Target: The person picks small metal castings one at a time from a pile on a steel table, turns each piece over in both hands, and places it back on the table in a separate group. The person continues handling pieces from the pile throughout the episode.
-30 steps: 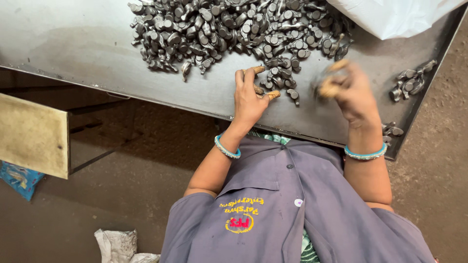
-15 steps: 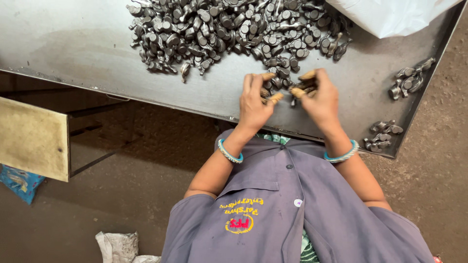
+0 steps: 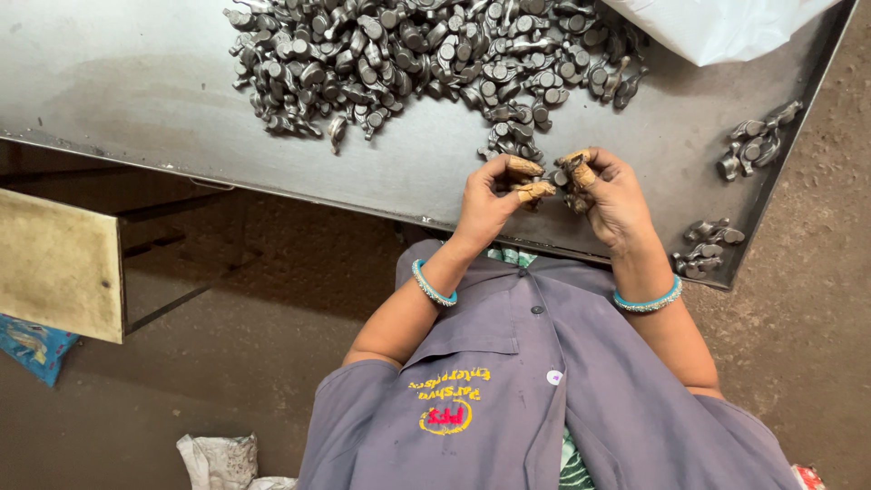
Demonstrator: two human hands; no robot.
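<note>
Head view: a large heap of small grey metal parts [image 3: 426,63] is seen spread over the far half of the steel table [image 3: 136,100], untouched by either hand. Two small groups are set apart near the right edge: one upper cluster [image 3: 758,141] and one lower cluster [image 3: 708,247], well apart from the heap. Judged from this, only a small share is sorted out and most of the heap is left.

Both hands are held together just above the near table edge, at the heap's closest spill. The left hand [image 3: 485,200] is curled, fingertips [image 3: 526,168] capped in tan covers, pinched on a small metal part [image 3: 555,179] held between the two hands. The right hand [image 3: 612,195] is curled likewise, its fingers closed round the same part from the other side. Wrists are bent inward, forearms angled up from the grey shirt [image 3: 544,399]; a turquoise bangle [image 3: 432,284] is worn on each wrist.
</note>
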